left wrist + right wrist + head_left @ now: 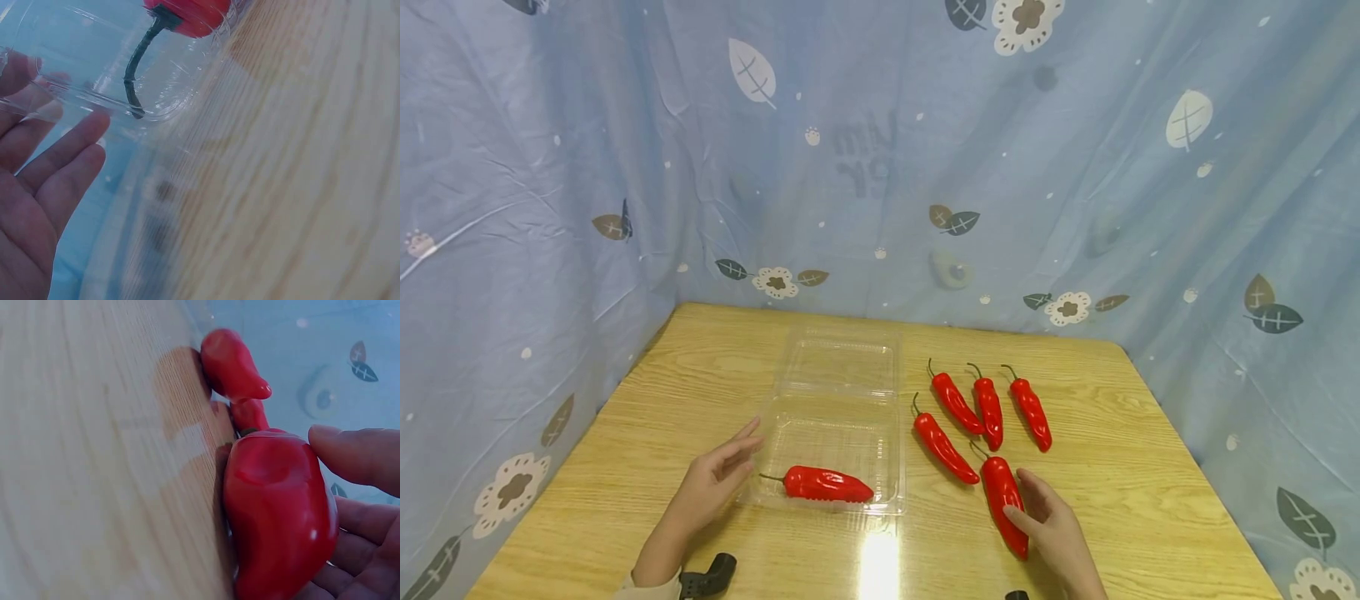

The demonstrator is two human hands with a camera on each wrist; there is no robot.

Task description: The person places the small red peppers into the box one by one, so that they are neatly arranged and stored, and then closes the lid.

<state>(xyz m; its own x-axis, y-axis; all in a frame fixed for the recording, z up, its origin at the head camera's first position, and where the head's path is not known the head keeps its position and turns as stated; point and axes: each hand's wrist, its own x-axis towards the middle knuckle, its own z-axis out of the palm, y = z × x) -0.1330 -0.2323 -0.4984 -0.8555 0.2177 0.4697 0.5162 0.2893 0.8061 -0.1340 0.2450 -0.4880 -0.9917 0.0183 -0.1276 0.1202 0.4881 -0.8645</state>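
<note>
A clear plastic clamshell container [831,429] lies unfolded on the table with one red chili pepper [827,484] lying crosswise in its near half. Beside the container's left edge is my left hand [711,479], fingers extended; some fingertips show through the plastic in the left wrist view, and contact is unclear. On the right, another red chili pepper [1004,507] rests on the table, its green stem pointing away. My right hand [1056,529] is at its right side, thumb [350,453] against its upper surface and the other fingers loosely spread, partly hidden behind it.
Several more red peppers lie between the container and the table's right side, among them a nearer one [945,447] and a far one [1032,412]. A blue patterned curtain [880,167] hangs behind and around the wooden table [1150,500].
</note>
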